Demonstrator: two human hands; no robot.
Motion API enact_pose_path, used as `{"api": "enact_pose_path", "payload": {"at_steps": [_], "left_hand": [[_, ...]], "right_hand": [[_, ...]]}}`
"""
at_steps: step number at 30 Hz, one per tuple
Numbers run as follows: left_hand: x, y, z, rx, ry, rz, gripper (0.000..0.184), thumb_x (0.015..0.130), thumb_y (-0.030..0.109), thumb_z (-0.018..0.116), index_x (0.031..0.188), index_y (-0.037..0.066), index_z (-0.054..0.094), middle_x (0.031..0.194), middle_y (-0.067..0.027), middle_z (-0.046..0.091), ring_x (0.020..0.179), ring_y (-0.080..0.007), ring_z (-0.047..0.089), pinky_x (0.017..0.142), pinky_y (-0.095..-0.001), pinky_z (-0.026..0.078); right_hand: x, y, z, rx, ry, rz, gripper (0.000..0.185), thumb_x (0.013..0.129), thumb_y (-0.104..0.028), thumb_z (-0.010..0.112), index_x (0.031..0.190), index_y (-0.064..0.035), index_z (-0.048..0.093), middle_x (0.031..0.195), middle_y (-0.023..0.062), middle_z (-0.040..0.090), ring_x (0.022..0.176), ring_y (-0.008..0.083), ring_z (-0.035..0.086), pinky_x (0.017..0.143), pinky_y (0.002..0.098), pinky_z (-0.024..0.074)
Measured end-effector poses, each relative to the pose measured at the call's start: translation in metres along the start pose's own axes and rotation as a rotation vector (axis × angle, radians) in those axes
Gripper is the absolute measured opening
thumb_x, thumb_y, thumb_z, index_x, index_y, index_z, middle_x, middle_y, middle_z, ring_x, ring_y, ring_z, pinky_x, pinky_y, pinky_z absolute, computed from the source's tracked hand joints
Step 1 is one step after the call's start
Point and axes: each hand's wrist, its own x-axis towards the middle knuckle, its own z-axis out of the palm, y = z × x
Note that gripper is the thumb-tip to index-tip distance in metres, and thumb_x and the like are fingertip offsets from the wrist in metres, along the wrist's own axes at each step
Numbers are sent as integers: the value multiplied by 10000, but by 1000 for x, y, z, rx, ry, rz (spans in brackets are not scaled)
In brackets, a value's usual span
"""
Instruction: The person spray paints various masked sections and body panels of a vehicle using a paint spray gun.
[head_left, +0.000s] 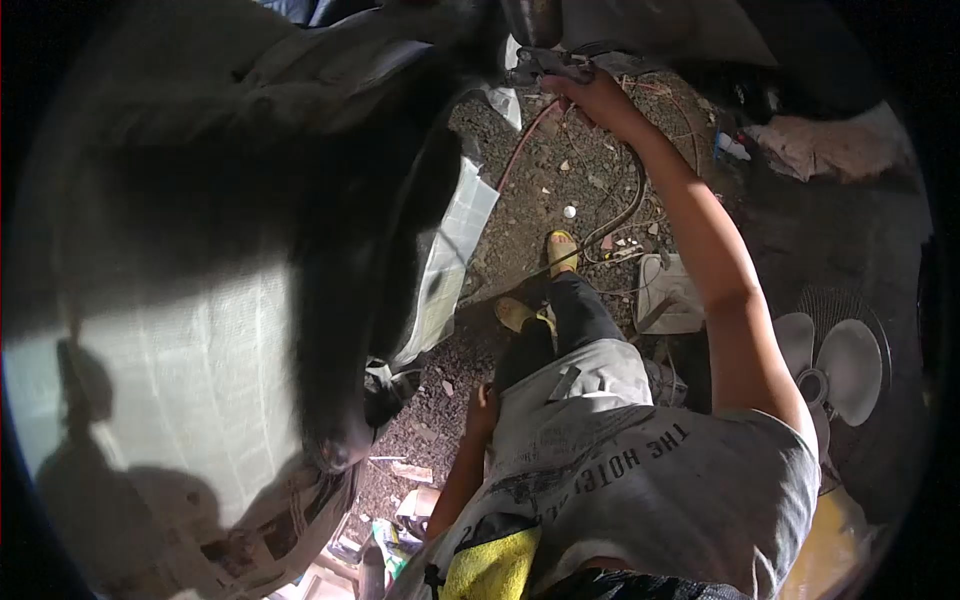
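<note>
Light: hard, bright patches on the pale sheeting [190, 390] and the grey shirt [660, 460].
Shadow: crisp silhouette at lower left; dark centre-left.
Optics: circular vignette, black corners, curved edges.

Wearer's clothing: grey short-sleeved T-shirt [650, 490], dark capitals beginning "THE HOTE", smaller print beneath; dark trousers [582, 312]; yellow open-toed sandals [562, 244] at far end.

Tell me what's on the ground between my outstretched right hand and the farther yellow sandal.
Between the right hand and that sandal lies stony dirt, with a small white round thing near the toes; the head view shows it.
</note>
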Motion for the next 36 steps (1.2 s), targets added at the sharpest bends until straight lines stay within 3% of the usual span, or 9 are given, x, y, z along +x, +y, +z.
{"api": "enact_pose_path", "payload": {"at_steps": [5,8,12,15,21,25,31,34,36], "left_hand": [[-1,34,13,83,-48,-64,391,984,274,512,1195,-45,593,1208,-285,574,1134,-441,552,993,-493,426],[5,37,27,72,-26,14,371,975,251,514,1181,-41,613,1201,-297,591,1141,-443,551,1002,-496,422],[13,53,43,64,-18,-160,334,960,216,520,1156,-31,631,1147,-258,634,1110,-430,569,991,-496,435],[13,52,52,18,-102,-297,327,955,207,532,1166,-20,634,1161,-245,638,1119,-422,574,991,-492,440],[10,88,51,24,20,-238,298,957,174,538,1179,-4,625,1155,-226,635,1106,-407,572,980,-488,441],[11,92,50,4,22,-217,303,960,178,543,1198,6,615,1165,-219,625,1117,-397,562,982,-479,441],[10,93,42,35,45,-157,294,955,176,559,1196,18,622,1169,-218,622,1119,-394,560,973,-478,445],[16,84,38,57,18,-164,292,956,184,566,1188,18,631,1180,-218,621,1121,-398,561,979,-475,446],[17,80,33,43,63,-98,298,963,200,563,1183,13,634,1194,-220,620,1123,-403,564,986,-474,446]], "right_hand": [[97,94,-2,-208,18,147,657,810,-580,762,1161,-34,661,872,99,715,632,182,643,582,357,529],[147,156,13,-248,73,132,677,803,-588,758,1229,-75,646,976,131,715,761,202,672,691,389,541],[191,190,22,-192,117,127,644,817,-562,748,1241,-87,647,1006,131,719,861,238,685,773,401,536],[227,211,25,-167,24,306,598,837,-540,735,1239,-106,657,995,106,727,902,234,683,811,384,523],[282,222,29,-180,-12,118,475,858,-522,726,1193,-186,702,910,51,741,756,203,664,709,371,525],[293,202,33,-71,15,147,439,868,-436,751,1119,-87,660,734,29,627,494,125,559,432,317,426],[313,198,33,-50,93,96,511,828,-463,789,1154,-98,640,669,-6,581,530,102,549,437,301,427],[248,145,33,34,129,53,543,825,-476,791,1209,-116,655,677,-16,579,575,101,551,483,285,450],[208,139,38,10,123,52,582,840,-477,767,1309,-161,628,907,38,676,661,165,625,606,331,504]]}}
